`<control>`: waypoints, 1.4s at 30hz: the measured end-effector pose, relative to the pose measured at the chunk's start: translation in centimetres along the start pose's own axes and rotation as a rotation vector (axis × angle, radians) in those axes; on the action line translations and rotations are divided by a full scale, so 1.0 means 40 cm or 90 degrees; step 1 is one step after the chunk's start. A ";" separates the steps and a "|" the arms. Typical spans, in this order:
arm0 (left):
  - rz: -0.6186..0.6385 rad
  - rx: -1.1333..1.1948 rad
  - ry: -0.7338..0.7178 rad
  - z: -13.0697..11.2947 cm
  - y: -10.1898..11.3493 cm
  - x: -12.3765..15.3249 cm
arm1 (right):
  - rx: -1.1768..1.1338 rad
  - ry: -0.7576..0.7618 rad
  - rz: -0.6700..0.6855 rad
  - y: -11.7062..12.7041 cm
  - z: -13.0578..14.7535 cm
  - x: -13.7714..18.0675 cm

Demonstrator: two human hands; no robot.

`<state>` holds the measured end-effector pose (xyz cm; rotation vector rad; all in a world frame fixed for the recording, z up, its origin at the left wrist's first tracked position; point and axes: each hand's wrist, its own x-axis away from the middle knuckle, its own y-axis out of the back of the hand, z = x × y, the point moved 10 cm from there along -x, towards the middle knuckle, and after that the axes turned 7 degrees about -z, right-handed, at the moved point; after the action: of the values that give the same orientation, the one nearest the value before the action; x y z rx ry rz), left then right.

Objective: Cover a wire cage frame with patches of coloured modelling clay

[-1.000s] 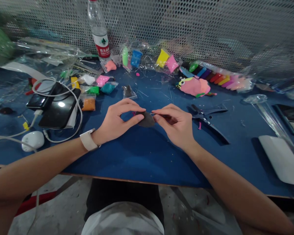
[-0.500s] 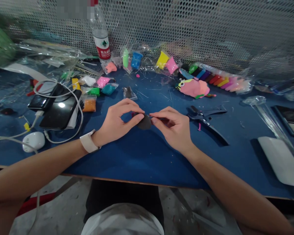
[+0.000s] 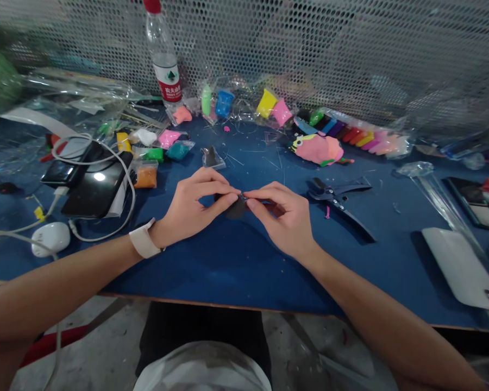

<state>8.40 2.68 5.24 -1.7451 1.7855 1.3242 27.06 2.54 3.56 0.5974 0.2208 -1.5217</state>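
Note:
Between both hands, over the desk's middle, is a dark grey piece of what looks like modelling clay (image 3: 235,209), flat and rounded at its lower edge. My left hand (image 3: 195,202) pinches it between thumb and fingers, hiding its upper part. At its right edge my right hand (image 3: 286,218) is closed in a pinch, fingertips almost touching the left ones. A small dark, shiny bit shows between the fingertips, too small to name. Right of my right hand lie dark-handled pliers (image 3: 336,198). Behind the hands sits a small clear bag with dark clay (image 3: 212,157).
A pink clay fish (image 3: 318,149) and a row of coloured clay sticks (image 3: 354,133) lie at the back right. Bagged clay surrounds a water bottle (image 3: 167,76). Black phone (image 3: 95,187) and looped white cable are left; a white case (image 3: 458,266) is right.
My fingertips have come closer together at the top of the dark grey clay. A reddish bit seen behind the left fingers is now hidden. The view has shifted slightly.

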 end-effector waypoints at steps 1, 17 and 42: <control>-0.008 -0.013 -0.017 -0.006 0.002 0.000 | -0.007 -0.004 -0.003 0.000 0.000 0.001; -0.024 -0.028 0.025 -0.001 0.023 -0.010 | -0.034 -0.026 -0.057 0.019 -0.006 0.004; 0.040 0.223 0.089 -0.003 0.014 -0.024 | -0.224 -0.265 -0.009 0.011 -0.160 -0.006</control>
<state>8.15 3.08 6.23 -1.6307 2.0182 0.8612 28.94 5.90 -1.58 -0.0035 0.1649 -1.5384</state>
